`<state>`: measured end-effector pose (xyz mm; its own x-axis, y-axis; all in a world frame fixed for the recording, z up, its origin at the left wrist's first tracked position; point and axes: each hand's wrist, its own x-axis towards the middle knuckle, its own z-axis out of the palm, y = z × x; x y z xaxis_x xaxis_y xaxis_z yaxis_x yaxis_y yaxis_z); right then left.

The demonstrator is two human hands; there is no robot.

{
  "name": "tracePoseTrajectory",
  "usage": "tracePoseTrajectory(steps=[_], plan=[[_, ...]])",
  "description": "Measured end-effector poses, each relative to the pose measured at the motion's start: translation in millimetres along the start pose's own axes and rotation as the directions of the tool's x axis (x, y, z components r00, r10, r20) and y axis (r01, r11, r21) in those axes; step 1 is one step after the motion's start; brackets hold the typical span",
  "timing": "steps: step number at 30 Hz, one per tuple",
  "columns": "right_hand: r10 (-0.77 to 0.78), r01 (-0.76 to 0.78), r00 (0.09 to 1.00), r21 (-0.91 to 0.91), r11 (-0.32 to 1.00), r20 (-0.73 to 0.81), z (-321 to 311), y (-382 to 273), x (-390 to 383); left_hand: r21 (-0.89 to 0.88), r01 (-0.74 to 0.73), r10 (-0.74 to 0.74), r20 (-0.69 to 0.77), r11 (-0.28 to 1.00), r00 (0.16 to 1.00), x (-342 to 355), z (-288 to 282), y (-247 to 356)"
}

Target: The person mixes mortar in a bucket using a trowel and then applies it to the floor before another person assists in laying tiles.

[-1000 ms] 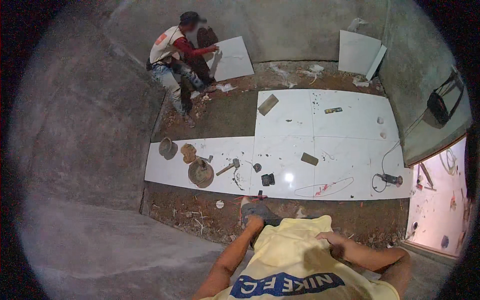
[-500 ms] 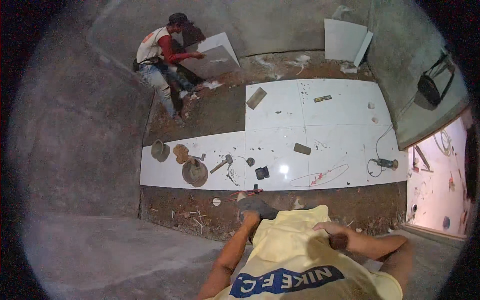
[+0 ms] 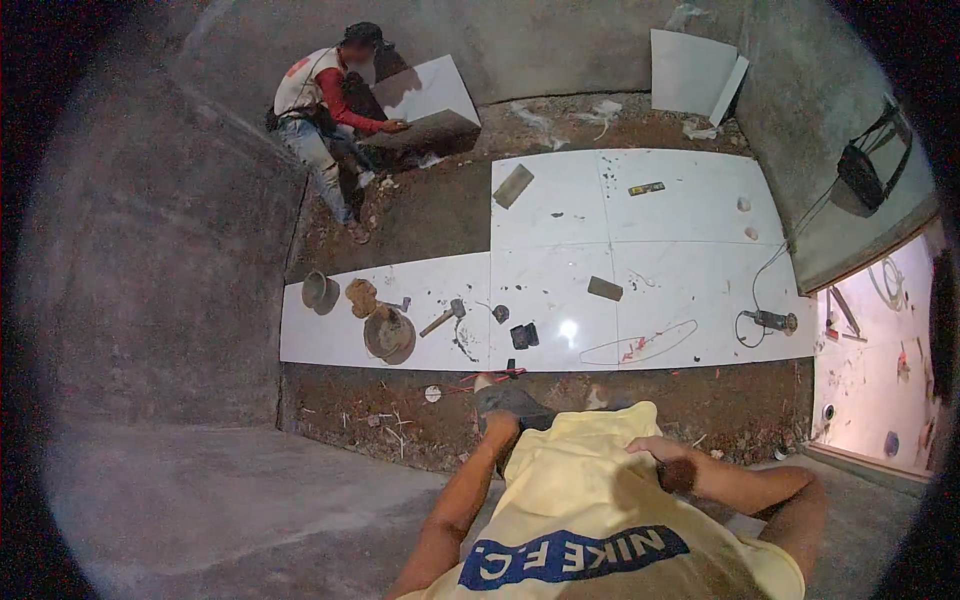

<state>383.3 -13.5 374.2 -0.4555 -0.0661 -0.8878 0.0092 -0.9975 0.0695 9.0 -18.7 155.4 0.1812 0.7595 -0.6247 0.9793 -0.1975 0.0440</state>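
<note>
My left hand (image 3: 502,428) rests on my dark-clad leg at the near edge of the tiled floor; its fingers are not distinct. Against the yellow shirt (image 3: 580,470) lies my right hand (image 3: 660,452), its thumb stretched out and the other fingers partly in shadow. No tool shows in either hand. Just beyond my left hand are red cord (image 3: 490,378) and a small round white piece (image 3: 433,394) on the soil. On the white tiles (image 3: 550,290) ahead lie a mallet (image 3: 443,317), a dark block-like object (image 3: 524,335) and a loop of string (image 3: 640,342).
At the far left a co-worker (image 3: 325,110) bends with a hand on a large tile (image 3: 432,85). Buckets (image 3: 390,338) stand on the left tiles. A corded power tool (image 3: 770,320) lies right, near a doorway (image 3: 870,350). More tiles (image 3: 690,75) lean on the far wall.
The co-worker's front tile has tipped lower, showing more of the white tile behind it. My view has shifted slightly; my hands keep nearly the same places.
</note>
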Motion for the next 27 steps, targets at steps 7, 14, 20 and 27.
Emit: tracePoseTrajectory(steps=[7,14,20,27], plan=[[-0.064,0.064,0.998,-0.043,0.997,0.004,-10,5,10,-0.029,-0.022,0.021,-0.032,0.999,0.999,-15,-25,8],[-0.242,0.243,0.970,-0.117,0.963,0.024,-32,17,29,0.036,0.022,-0.026,0.108,0.999,0.994,21,6,8],[-0.108,0.109,0.993,0.021,0.994,-0.042,-31,12,30,0.006,-0.022,0.021,0.109,1.000,0.994,15,0,4],[-0.556,0.557,0.813,-0.508,0.657,0.173,-40,25,42,-0.075,-0.042,0.034,-0.110,0.996,0.993,-8,-17,2]])
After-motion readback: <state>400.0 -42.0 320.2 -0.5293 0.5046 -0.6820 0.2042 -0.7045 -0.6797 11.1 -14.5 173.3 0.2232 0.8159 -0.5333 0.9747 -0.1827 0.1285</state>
